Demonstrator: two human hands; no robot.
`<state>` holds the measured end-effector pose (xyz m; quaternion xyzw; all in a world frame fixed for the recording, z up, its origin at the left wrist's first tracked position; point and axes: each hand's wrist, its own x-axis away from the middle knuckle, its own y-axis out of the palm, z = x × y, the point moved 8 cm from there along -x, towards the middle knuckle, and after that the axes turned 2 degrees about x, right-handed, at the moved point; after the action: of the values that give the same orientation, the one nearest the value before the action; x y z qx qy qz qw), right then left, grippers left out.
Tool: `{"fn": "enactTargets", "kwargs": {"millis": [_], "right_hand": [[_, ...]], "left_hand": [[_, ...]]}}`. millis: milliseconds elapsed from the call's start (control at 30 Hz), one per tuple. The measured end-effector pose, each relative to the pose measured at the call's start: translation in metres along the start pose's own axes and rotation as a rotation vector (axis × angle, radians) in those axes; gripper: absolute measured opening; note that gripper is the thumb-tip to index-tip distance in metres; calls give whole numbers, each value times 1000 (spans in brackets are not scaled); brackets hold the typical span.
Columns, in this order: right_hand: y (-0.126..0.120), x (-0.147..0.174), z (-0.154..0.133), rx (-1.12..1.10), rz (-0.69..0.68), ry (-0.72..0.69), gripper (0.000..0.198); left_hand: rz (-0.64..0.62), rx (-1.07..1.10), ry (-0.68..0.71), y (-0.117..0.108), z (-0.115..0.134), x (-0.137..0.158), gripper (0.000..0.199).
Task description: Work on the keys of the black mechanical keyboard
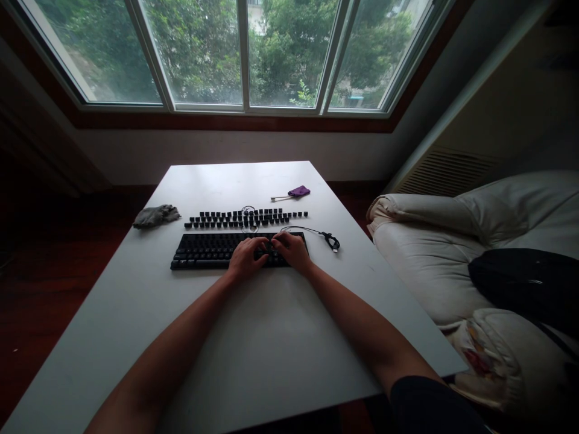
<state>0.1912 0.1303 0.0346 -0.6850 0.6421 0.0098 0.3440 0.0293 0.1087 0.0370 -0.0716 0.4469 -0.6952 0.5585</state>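
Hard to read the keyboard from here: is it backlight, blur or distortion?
Head view: window backlight leaves the keyboard and both hands, left hand, right hand, dim; wide-angle bending at the edges; keycap rows small, legends unreadable.

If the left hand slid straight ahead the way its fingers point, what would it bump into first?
Probably the rows of loose keycaps laid out just beyond the keyboard. The left hand rests on the keys, pointing up and slightly right towards them; depth is hard to judge.
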Motion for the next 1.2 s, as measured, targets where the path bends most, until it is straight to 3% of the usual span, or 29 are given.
{"fn": "enactTargets", "kwargs": {"millis": [233, 433, 733, 1067, 1200], "right_hand": [[2, 1, -5, -43, -76, -29, 24], [4, -1, 2, -196, -108, 37, 29], [3, -2, 10, -281, -71, 89, 28], [1, -4, 5, -395, -103, 144, 28], [-1, -9, 3, -495, -208, 163, 29]], "left_hand": [[-61, -60, 2, 4, 0, -1, 37], [-55, -75, 26, 5, 0, 0, 21], [-38, -73, -2, 7, -6, 0, 30], [15, 118, -73, -3, -8, -2, 23], [4, 195, -88, -3, -10, -3, 24]]}}
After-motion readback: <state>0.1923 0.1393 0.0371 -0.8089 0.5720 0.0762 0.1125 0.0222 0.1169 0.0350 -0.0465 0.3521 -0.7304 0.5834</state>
